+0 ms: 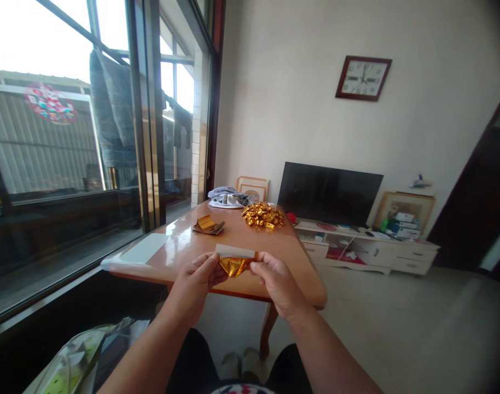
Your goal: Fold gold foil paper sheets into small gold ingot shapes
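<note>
Between my two hands, just over the near edge of the wooden table, is a sheet of gold foil paper (233, 266), partly folded, with a pale strip along its top. My left hand (203, 273) pinches its left end between thumb and fingers. At the right end, my right hand (273, 276) grips it the same way. Farther back on the table lies a small stack of flat gold paper sheets (209, 224). Beyond it, to the right, is a heap of folded gold foil pieces (263, 215).
The wooden table (270, 249) stands in front of me beside a large window. On it are a white sheet (145, 249) at the left and folded cloth (228, 197) at the far end. A television (330, 194) stands on a low white cabinet (377, 254) to the right.
</note>
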Tool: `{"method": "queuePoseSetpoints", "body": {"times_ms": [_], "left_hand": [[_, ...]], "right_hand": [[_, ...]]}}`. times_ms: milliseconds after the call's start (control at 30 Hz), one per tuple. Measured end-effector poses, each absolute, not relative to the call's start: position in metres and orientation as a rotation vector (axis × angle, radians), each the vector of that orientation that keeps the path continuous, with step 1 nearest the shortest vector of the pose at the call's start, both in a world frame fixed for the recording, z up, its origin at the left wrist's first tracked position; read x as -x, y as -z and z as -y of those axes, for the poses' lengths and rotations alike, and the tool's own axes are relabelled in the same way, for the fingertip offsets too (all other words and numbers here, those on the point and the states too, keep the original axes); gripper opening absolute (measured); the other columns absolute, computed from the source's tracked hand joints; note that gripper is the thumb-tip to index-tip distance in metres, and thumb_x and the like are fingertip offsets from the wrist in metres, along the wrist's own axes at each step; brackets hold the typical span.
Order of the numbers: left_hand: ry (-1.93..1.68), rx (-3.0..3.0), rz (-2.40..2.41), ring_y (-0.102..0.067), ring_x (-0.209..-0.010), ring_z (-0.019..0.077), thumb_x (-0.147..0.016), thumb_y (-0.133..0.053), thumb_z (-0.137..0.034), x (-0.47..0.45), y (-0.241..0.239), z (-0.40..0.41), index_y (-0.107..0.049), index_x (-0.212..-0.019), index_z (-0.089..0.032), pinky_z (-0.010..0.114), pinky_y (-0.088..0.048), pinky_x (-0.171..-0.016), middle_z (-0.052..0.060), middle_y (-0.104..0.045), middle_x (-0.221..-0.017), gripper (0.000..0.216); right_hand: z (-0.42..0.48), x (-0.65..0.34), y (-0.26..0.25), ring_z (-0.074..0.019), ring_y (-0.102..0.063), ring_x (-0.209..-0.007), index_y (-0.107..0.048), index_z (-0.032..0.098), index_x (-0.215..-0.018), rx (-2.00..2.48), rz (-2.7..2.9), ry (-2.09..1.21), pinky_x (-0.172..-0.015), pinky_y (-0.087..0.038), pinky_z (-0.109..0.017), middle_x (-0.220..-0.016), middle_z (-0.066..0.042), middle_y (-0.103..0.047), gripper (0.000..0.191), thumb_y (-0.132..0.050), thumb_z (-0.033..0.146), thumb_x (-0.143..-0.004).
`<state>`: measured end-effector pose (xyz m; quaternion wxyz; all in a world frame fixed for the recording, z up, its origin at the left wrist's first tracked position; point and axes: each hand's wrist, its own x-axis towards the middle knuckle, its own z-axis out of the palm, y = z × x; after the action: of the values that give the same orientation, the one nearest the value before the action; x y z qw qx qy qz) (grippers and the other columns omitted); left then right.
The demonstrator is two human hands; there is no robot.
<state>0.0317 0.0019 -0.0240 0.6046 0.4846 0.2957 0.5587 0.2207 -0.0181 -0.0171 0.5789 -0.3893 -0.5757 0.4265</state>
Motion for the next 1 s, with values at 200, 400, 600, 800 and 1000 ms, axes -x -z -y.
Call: {"method": "queuePoseSetpoints", "body": {"times_ms": [200, 400, 600, 800, 1000], "left_hand": [[-1.290, -1.125, -0.685, -0.068, -0.080, 0.0190, -0.083, -0.072, -0.046, -0.033, 0.021, 0.000, -0.070, -0.097, -0.014, 0.029, -0.052, -0.078, 0.007, -0.073, -0.086, 0.035], [-1.265, -1.187, -0.679, -0.067, -0.080, 0.0175, -0.083, -0.071, -0.047, -0.032, 0.020, 0.000, -0.070, -0.093, -0.017, 0.029, -0.051, -0.079, 0.005, -0.071, -0.083, 0.031], [-1.253, -1.323, -0.739, -0.064, -0.075, 0.0167, -0.083, -0.071, -0.046, -0.024, 0.018, -0.003, -0.072, -0.087, -0.017, 0.026, -0.049, -0.072, 0.006, -0.072, -0.081, 0.029], [-1.218, -1.385, -0.721, -0.065, -0.078, 0.0174, -0.085, -0.071, -0.040, -0.016, 0.015, -0.006, -0.072, -0.097, -0.017, 0.026, -0.049, -0.076, 0.007, -0.073, -0.084, 0.026], [-1.236, -1.419, -0.721, -0.065, -0.079, 0.0181, -0.085, -0.071, -0.040, -0.014, 0.017, -0.005, -0.072, -0.101, -0.018, 0.027, -0.049, -0.076, 0.007, -0.073, -0.087, 0.028]], "right_hand": [[0.017, -0.214, 0.020, -0.0128, -0.053, -0.067, -0.071, 0.016, -0.093, 0.826, 1.265, -1.057, -0.061, -0.038, -0.024, -0.077, -0.001, -0.067, 0.023, -0.071, 0.036, -0.081], [0.016, -0.215, 0.020, -0.0105, -0.049, -0.062, -0.067, 0.016, -0.088, 0.854, 1.261, -0.991, -0.059, -0.037, -0.023, -0.072, 0.002, -0.063, 0.019, -0.069, 0.034, -0.082], [0.018, -0.217, 0.015, -0.0106, -0.050, -0.064, -0.068, 0.019, -0.095, 0.799, 1.206, -1.046, -0.058, -0.037, -0.022, -0.076, 0.002, -0.063, 0.022, -0.072, 0.031, -0.077], [0.020, -0.218, 0.013, -0.0107, -0.048, -0.062, -0.070, 0.018, -0.095, 0.821, 1.192, -1.056, -0.057, -0.038, -0.023, -0.076, 0.000, -0.064, 0.026, -0.074, 0.033, -0.074], [0.021, -0.219, 0.013, -0.0114, -0.046, -0.061, -0.071, 0.019, -0.097, 0.841, 1.252, -1.005, -0.055, -0.036, -0.024, -0.073, 0.000, -0.063, 0.029, -0.074, 0.038, -0.074]]}}
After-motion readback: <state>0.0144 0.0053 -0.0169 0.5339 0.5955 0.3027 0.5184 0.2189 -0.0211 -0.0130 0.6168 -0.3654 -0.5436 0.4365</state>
